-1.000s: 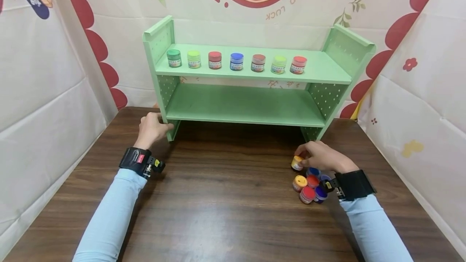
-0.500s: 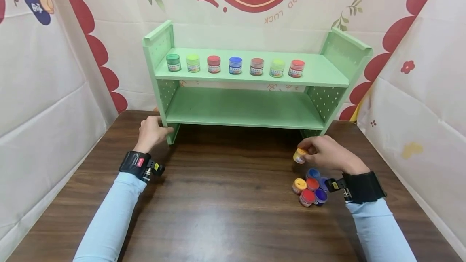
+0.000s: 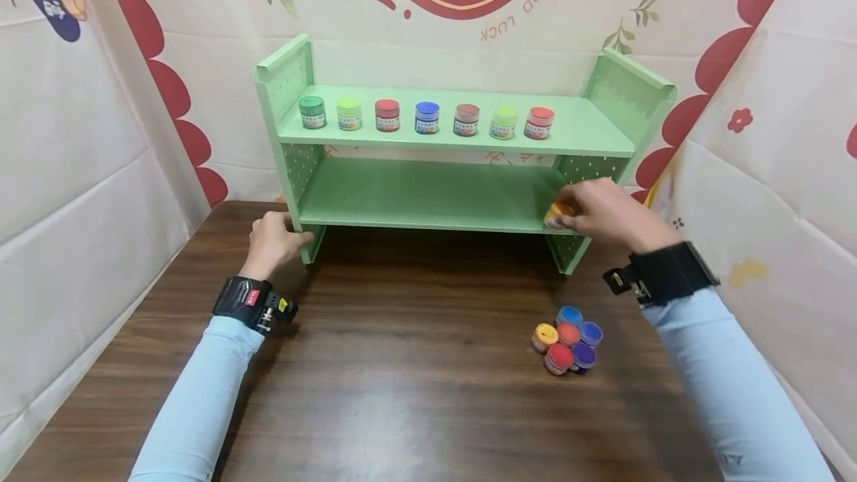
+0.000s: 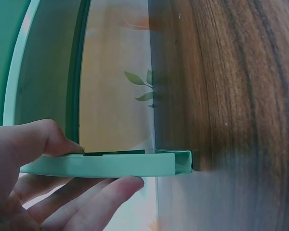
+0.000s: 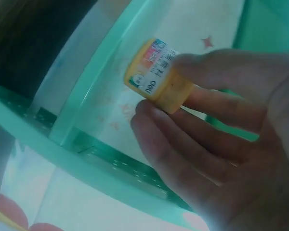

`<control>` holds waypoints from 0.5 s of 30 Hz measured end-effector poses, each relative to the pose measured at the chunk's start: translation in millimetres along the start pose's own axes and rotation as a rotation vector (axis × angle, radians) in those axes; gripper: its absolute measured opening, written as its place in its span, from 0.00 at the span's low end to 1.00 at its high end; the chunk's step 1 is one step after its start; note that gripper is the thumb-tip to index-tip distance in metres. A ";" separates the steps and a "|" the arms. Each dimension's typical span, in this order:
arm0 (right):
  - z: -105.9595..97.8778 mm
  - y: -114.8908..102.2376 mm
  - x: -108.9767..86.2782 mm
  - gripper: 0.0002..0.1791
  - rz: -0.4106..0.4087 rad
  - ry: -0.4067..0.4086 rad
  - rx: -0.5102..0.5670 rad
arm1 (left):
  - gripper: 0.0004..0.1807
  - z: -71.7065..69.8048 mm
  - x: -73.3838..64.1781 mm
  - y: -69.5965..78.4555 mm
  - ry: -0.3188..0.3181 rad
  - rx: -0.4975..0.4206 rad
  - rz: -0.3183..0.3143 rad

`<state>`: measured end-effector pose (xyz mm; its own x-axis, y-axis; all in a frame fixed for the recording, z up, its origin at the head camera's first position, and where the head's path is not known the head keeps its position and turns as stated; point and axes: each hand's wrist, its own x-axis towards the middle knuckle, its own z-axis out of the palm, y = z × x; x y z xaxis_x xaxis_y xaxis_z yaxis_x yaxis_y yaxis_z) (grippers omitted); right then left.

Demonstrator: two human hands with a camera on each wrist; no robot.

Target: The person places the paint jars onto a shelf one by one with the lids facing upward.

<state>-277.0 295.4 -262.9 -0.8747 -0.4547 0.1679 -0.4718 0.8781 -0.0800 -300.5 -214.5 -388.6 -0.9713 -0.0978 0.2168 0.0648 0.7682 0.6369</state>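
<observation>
At the left of the head view, the left hand (image 3: 271, 242) is gripping the left leg (image 4: 101, 165) of the green shelf (image 3: 623, 106), clamping it from both sides. Across the upper centre, seven lidded jars (image 3: 426, 118) are standing in a row on the top tier (image 3: 589, 126), running from dark green to red. Right of centre, the right hand (image 3: 608, 213) is pinching a yellow jar (image 3: 555, 216), holding it tilted at the front right end of the lower tier (image 3: 428, 192), contact with the tier being unclear, while six jars (image 3: 568, 334) are standing clustered on the brown table (image 3: 402, 370) at lower right.
</observation>
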 end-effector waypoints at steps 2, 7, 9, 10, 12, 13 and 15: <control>-1.2 2.6 10.0 0.10 0.009 -0.016 -0.016 | 0.15 -1.0 0.1 0.1 0.003 0.003 0.001; -1.4 11.3 28.0 0.08 0.056 -0.076 -0.055 | 0.15 -1.4 0.3 0.1 0.005 0.012 0.002; -2.1 13.9 32.3 0.09 0.086 -0.097 -0.070 | 0.16 -0.8 0.3 0.0 0.000 0.013 -0.001; -2.7 14.8 34.0 0.09 0.098 -0.103 -0.075 | 0.16 -0.4 0.4 -0.1 -0.002 0.013 -0.003; -3.7 16.1 36.9 0.10 0.117 -0.118 -0.084 | 0.16 0.2 0.4 0.0 -0.006 0.010 -0.006; -4.2 16.6 37.9 0.10 0.120 -0.122 -0.089 | 0.16 0.5 0.5 0.1 -0.007 0.010 -0.004; -5.1 17.9 39.4 0.11 0.127 -0.130 -0.093 | 0.16 1.2 0.9 0.6 -0.009 0.007 -0.001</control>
<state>-319.4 294.0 -252.8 -0.9363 -0.3498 0.0330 -0.3500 0.9368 -0.0006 -301.6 -213.3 -388.9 -0.9734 -0.0929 0.2094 0.0622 0.7728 0.6316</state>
